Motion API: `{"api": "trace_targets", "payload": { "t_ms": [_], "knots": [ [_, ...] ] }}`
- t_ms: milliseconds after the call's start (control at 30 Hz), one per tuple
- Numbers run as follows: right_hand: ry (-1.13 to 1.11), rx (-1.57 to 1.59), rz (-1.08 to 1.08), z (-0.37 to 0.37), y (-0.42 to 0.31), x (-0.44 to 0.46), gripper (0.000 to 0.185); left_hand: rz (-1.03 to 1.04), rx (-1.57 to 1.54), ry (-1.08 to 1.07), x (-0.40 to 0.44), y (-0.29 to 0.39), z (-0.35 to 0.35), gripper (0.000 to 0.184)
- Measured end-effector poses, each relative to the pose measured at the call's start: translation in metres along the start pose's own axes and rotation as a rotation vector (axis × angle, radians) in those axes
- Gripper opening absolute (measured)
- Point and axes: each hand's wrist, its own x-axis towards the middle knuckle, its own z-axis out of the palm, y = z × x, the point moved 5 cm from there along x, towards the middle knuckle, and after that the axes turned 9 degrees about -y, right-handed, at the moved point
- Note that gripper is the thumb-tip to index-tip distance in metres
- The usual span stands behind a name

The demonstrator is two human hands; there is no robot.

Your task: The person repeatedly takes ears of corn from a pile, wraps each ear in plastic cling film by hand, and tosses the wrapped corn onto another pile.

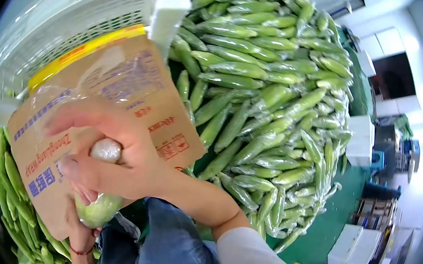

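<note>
My right hand (119, 160) is closed around an ear of corn (97, 212) in its pale green husk. A rounded whitish end, shiny with plastic film, pokes out between the thumb and fingers. Below it, my left hand (79, 227), a red cord at its wrist, grips the lower part of the corn; most of its fingers are hidden. Under both hands lies a brown cardboard cling-film box (158, 100) with blue and red print and a yellow edge strip. Clear film (51, 94) wrinkles across its top, beside my right hand.
A white plastic crate (79, 10) stands behind the box. To the right rises a large heap of film-wrapped corn ears (270, 123). Bare green ears (11, 192) lie at lower left. White boxes (357, 250) and shelving stand along the far right, across the green floor (308, 247).
</note>
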Motion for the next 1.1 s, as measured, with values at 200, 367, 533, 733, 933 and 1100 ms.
{"api": "trace_targets", "payload": {
  "t_ms": [200, 367, 533, 733, 933, 1100],
  "knots": [
    [0.518, 0.302, -0.414, -0.059, 0.015, -0.059, 0.060, 0.960, 1.287, -0.325, 0.000, 0.082, 0.086, 0.073],
    [1.078, 0.234, 0.033, -0.104, 0.056, -0.214, 0.058, 0.888, 1.666, -0.599, 0.026, 0.056, 0.175, 0.071],
    [1.727, 0.155, -0.292, -0.286, -0.024, -0.471, 0.061, 0.964, 1.529, -0.367, 0.015, 0.044, 0.100, 0.060],
    [0.850, -0.409, 0.402, -0.175, 0.011, -0.219, 0.060, 0.776, 1.411, 0.464, 0.015, 0.061, -0.026, 0.060],
    [-0.048, -1.750, 0.121, -0.119, 0.085, 0.019, 0.035, 0.911, 1.525, 0.635, 0.076, 0.145, -0.070, 0.027],
    [0.142, -1.336, 0.344, -0.155, 0.079, 0.017, 0.014, 0.895, 1.263, 0.458, 0.076, 0.156, -0.106, 0.007]
  ]
}}
